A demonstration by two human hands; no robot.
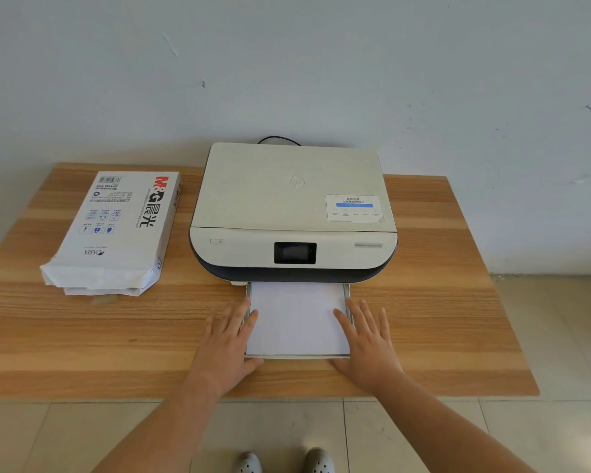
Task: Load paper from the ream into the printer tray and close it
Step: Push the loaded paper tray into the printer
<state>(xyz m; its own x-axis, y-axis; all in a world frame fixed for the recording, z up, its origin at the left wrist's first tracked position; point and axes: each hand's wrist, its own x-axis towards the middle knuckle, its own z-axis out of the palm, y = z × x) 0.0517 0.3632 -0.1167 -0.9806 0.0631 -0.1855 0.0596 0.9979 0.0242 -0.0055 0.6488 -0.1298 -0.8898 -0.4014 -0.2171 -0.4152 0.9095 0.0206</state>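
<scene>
While white paper (297,319) fills the pulled-out tray (347,295), both hands' grips lie open.

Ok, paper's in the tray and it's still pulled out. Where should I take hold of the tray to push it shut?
Probably the tray's front edge, coming from the near side. It sticks straight out of the printer toward the person, so it should slide straight back. The left hand and right hand lie flat at its two front corners; even pressure there should keep it from skewing, palms off the paper.
</scene>
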